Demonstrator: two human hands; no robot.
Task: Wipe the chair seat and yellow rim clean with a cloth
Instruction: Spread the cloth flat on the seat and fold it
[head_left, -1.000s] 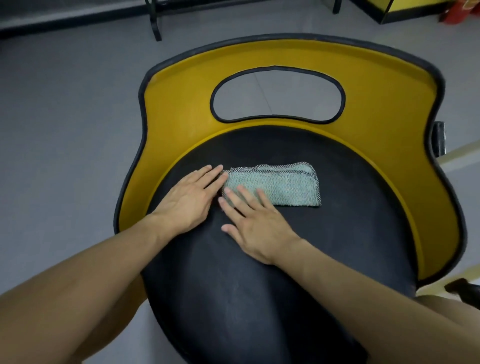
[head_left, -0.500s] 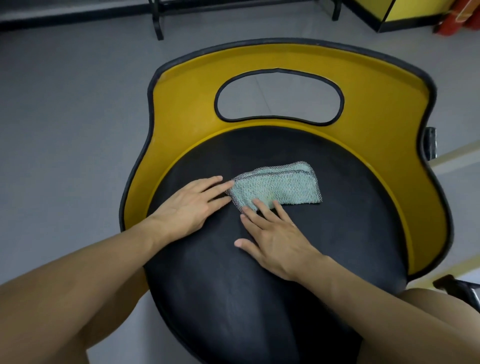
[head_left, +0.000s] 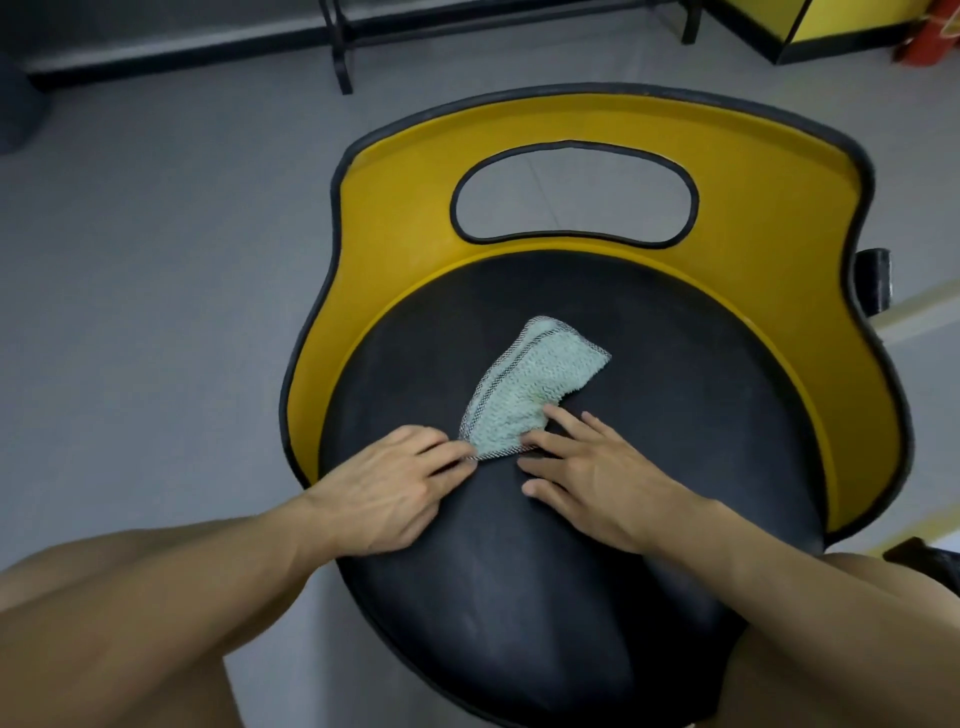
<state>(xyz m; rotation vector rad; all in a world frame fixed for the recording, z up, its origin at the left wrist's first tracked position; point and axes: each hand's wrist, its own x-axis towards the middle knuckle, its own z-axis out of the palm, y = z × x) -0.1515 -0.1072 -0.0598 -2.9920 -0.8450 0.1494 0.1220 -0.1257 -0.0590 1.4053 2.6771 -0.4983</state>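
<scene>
The cloth (head_left: 530, 395) lies on the black chair seat (head_left: 571, 571), a little left of its middle and well inside the yellow rim (head_left: 400, 260). It is a pale green, nubbly terry cloth, folded into a rough wedge. It is broad at the far end and narrows towards me, with a darker grey woven band and a stitched hem running down its left edge. My left hand (head_left: 384, 493) rests on the seat with its fingers stretched close together, and their tips meet the near corner of the hem. Whether they pinch that corner or only press on it I cannot tell. My right hand (head_left: 597, 483) lies flat and spread on the seat just beside the left hand. Its forefinger rests along the near hem, another fingertip rests on the cloth's lower right edge, and it grips nothing. The seat is round, smooth and faintly glossy, with dull smears towards the front. The rim curves up round the back and both sides, edged in black. At the back it has a black-trimmed oval cut-out (head_left: 571, 200) through which the grey floor (head_left: 156, 260) shows. A black knob (head_left: 875, 280) juts from the rim's right side. My bare knees frame the front of the seat.
</scene>
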